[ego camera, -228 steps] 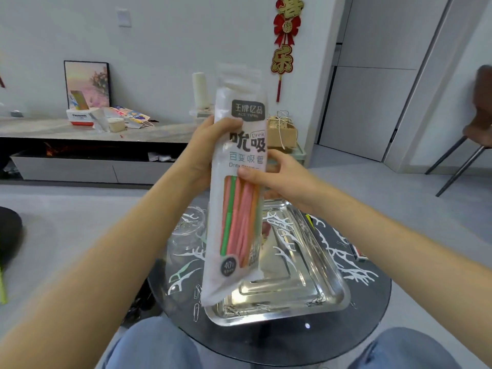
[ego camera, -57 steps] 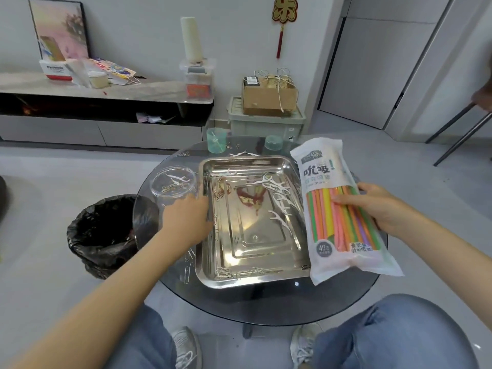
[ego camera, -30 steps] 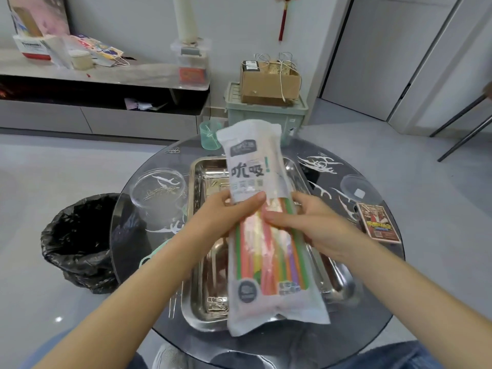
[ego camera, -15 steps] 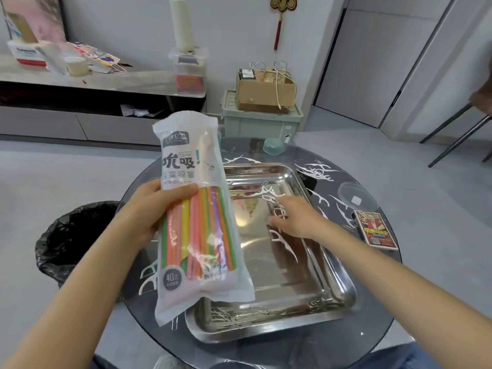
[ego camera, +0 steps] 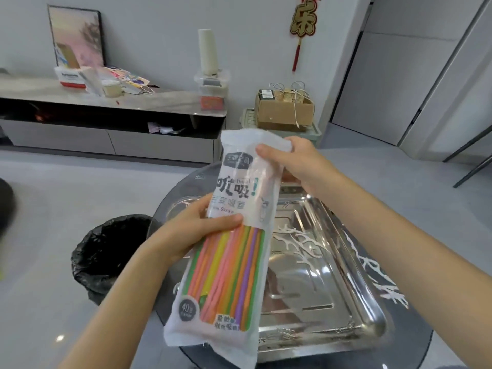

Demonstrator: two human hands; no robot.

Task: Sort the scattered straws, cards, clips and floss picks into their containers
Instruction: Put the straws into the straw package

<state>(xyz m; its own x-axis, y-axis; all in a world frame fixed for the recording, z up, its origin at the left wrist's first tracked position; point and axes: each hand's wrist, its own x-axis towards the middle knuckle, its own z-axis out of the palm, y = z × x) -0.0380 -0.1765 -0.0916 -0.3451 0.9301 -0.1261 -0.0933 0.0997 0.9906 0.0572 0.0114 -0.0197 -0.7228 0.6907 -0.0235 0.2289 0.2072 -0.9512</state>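
Straw packet [ego camera: 239, 187] is held nearly upright over the steel tray [ego camera: 346, 302], gripped at mid-length by the left hand [ego camera: 194, 230] and pinched at its top edge by the right hand [ego camera: 295, 161]. If the mouth is tugged open unevenly, straws [ego camera: 229, 275] could be spilled among the floss picks [ego camera: 295, 241] below.

A low grey cabinet [ego camera: 111, 121] lines the white wall [ego camera: 149, 30] above pale grey floor [ego camera: 53, 198].
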